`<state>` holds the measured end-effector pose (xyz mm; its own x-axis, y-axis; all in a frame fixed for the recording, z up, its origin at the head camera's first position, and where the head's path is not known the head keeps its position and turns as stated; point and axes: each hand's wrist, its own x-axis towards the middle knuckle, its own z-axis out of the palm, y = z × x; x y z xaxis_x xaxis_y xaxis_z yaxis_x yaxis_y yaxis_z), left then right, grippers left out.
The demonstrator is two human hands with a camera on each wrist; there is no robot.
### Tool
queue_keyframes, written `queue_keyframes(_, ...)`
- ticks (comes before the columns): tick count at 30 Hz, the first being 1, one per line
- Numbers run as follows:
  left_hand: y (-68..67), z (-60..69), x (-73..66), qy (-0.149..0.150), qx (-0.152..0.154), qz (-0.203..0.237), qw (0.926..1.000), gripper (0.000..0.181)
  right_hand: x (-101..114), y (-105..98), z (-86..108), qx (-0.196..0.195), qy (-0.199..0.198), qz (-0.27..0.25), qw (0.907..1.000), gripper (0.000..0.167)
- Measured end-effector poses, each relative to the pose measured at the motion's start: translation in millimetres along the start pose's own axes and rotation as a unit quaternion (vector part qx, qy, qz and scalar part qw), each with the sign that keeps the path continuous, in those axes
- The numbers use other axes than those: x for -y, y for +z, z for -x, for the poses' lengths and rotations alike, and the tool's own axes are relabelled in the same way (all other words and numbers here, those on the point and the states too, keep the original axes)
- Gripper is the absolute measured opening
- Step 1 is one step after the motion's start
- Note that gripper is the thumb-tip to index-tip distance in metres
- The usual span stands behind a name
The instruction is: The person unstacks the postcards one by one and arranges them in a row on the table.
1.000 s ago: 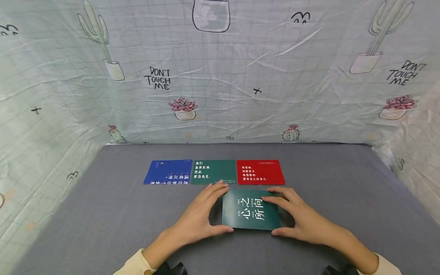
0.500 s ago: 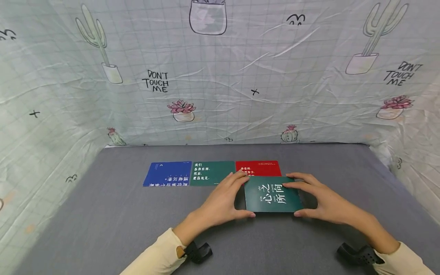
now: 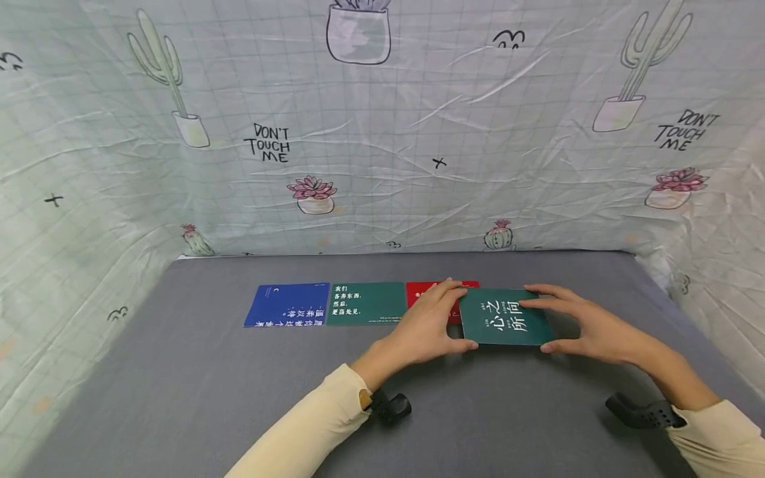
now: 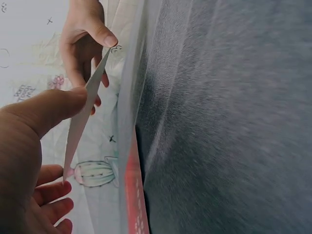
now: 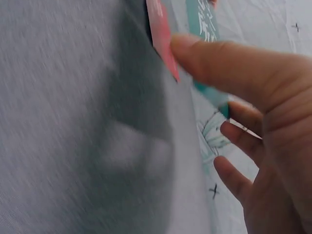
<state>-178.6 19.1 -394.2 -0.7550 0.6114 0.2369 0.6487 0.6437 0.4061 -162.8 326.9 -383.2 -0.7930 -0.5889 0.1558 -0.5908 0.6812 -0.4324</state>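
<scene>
In the head view a dark green card with white Chinese characters hangs above the table. My left hand pinches its left end, thumb at the near edge and fingers at the far edge. The right hand holds the opposite end likewise. Seen edge-on in the left wrist view, the card is tilted and its pale underside shows. The right wrist view catches the card partly behind the thumb. Below it lies a red card, mostly covered in the head view by the left hand and the held card.
Left of the red card, a green card and a blue card lie flat in one row on the grey tabletop. A printed cloth hangs behind and along both sides. Black camera mounts sit at the wrists.
Both hands have carried the dark green card to the right and away from the body, from in front of the row to over the red card's right part. The cards on the table stay put.
</scene>
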Motion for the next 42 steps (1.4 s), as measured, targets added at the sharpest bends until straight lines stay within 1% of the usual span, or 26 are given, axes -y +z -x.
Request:
queue_keyframes(3,3.6,-12.1,-2.5,-0.003,0.005,-0.012,0.9999,0.083,-6.2,-5.2,0.0,0.010,0.004,0.011,0.9999,0.069)
queue_keyframes(5,6.1,-19.9,-3.1,-0.005,0.008,-0.019,0.9998,0.083,-9.9,-7.8,-0.3,0.012,0.000,0.022,0.9997,0.069)
queue_keyframes(8,11.0,-31.3,-1.8,-0.007,0.016,-0.027,0.9995,0.083,-15.4,-9.4,0.3,0.012,-0.018,0.051,0.9984,0.069)
queue_keyframes(12,19.7,-45.0,2.1,0.000,0.029,-0.040,0.9988,0.083,-23.6,-9.4,3.4,0.005,-0.041,0.089,0.9952,0.070)
queue_keyframes(16,27.3,-55.2,4.2,-0.002,0.034,-0.058,0.9977,0.084,-32.4,-10.2,3.6,-0.001,-0.048,0.114,0.9923,0.071)
queue_keyframes(21,32.4,-64.5,1.8,-0.012,0.035,-0.068,0.9970,0.084,-42.9,-14.0,-0.1,0.015,-0.038,0.137,0.9898,0.070)
queue_keyframes(27,39.3,-75.6,1.4,-0.026,0.047,-0.095,0.9940,0.081,-49.4,-22.7,-6.1,0.043,-0.004,0.135,0.9899,0.068)
queue_keyframes(32,41.6,-82.4,2.4,-0.034,0.049,-0.107,0.9925,0.079,-53.8,-26.5,-11.6,0.062,0.014,0.132,0.9892,0.067)
queue_keyframes(36,44.5,-85.7,1.6,-0.039,0.060,-0.122,0.9899,0.078,-57.8,-26.3,-12.5,0.073,0.025,0.124,0.9893,0.066)
queue_keyframes(42,48.8,-89.4,-0.4,-0.053,0.085,-0.140,0.9852,0.079,-62.2,-23.3,-12.8,0.086,0.040,0.116,0.9887,0.066)
